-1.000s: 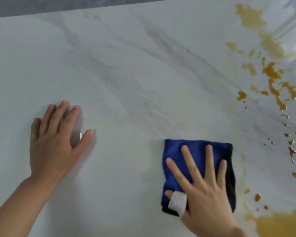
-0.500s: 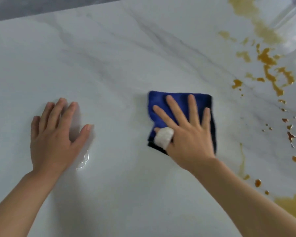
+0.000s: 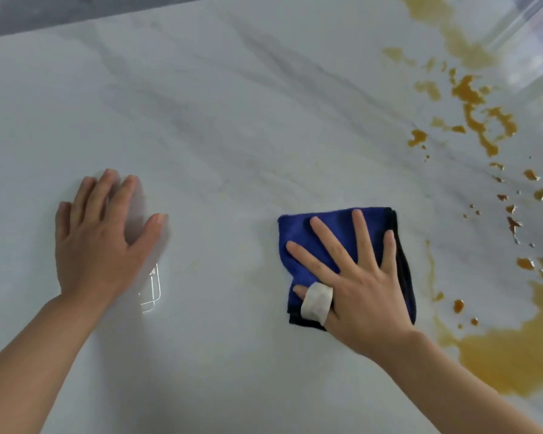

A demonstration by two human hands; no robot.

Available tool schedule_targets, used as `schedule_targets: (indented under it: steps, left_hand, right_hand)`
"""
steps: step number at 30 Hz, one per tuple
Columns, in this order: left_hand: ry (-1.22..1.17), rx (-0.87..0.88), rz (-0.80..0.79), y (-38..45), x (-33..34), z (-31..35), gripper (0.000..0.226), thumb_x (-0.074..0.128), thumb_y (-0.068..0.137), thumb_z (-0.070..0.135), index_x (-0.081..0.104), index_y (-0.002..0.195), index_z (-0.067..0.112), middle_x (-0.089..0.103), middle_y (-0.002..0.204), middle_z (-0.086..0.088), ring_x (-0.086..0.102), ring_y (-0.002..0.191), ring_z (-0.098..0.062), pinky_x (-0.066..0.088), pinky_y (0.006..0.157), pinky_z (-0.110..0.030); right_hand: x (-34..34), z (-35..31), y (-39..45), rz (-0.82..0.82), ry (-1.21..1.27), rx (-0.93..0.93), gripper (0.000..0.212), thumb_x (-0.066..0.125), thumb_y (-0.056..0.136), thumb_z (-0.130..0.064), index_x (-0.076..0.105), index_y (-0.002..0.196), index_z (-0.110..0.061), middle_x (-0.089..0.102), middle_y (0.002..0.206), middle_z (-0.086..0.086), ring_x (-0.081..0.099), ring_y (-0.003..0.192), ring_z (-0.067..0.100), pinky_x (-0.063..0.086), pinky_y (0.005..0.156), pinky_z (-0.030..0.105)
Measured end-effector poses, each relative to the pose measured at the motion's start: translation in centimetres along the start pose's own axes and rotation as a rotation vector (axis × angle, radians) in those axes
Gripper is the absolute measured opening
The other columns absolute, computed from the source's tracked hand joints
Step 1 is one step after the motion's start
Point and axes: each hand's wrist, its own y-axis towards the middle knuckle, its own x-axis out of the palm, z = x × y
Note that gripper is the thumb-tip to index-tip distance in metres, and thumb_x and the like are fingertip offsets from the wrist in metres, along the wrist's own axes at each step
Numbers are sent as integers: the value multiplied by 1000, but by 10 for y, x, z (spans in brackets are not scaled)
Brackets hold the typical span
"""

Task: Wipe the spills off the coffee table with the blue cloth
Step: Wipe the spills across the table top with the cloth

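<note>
A folded blue cloth [image 3: 298, 236] lies flat on the white marble coffee table [image 3: 232, 120], right of centre. My right hand [image 3: 355, 277] presses on the cloth with fingers spread; its thumb wears a white bandage. My left hand [image 3: 98, 239] rests flat on the bare table at the left, fingers apart, holding nothing. Orange-brown spills lie to the right: a large puddle [image 3: 514, 355] at the lower right, scattered drops [image 3: 514, 214] beside the cloth, and a streak of blotches [image 3: 474, 101] toward the upper right. A thin yellowish smear [image 3: 431, 277] runs just right of the cloth.
The table's far edge [image 3: 76, 23] runs across the top left, with grey floor beyond. A bright window reflection [image 3: 527, 45] glares on the top right corner. A small light reflection [image 3: 151, 289] shows beside my left wrist.
My right hand slid the cloth away from me and to the left, then back toward me and to the right. My left hand stayed planted on the table.
</note>
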Motion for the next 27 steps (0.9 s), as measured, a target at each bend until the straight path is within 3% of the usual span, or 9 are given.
schedule_targets:
  steps: [5,9,14,20,27]
  left_hand:
    - [1,4,-1,0,-2,-1,73,28,79,62,37,140,23,27,154,-2,16,143,-21,10,114,-45]
    - [-10,3,8,0,-2,1,74,28,78,62,38,140,22,27,153,-4,17,143,-23,10,114,-45]
    - [-3,13,11,-1,-3,3,74,27,79,62,38,140,22,27,153,-4,17,143,-23,11,113,-46]
    - [4,7,12,-1,-2,2,74,27,79,62,37,140,22,26,154,-3,15,143,-22,10,114,-45]
    - [9,-2,28,-2,5,-3,72,28,80,64,35,140,26,25,154,1,14,143,-19,9,115,-43]
  right_hand:
    - [2,26,-10,-4,9,216,57,5,89,-63,1,142,-45,2,153,-10,1,143,37,11,109,64]
    - [1,26,-48,-41,64,254,58,11,91,-59,12,146,-39,10,154,-2,6,141,42,15,105,68]
    - [10,-8,-84,-101,48,96,56,12,93,-60,27,142,-38,23,153,1,15,138,49,15,104,68]
    - [6,1,-36,-31,22,25,53,21,92,-59,34,140,-41,33,151,0,20,137,48,17,101,70]
    - [7,33,-12,15,16,156,54,13,89,-59,4,141,-46,11,156,-8,2,143,40,7,108,64]
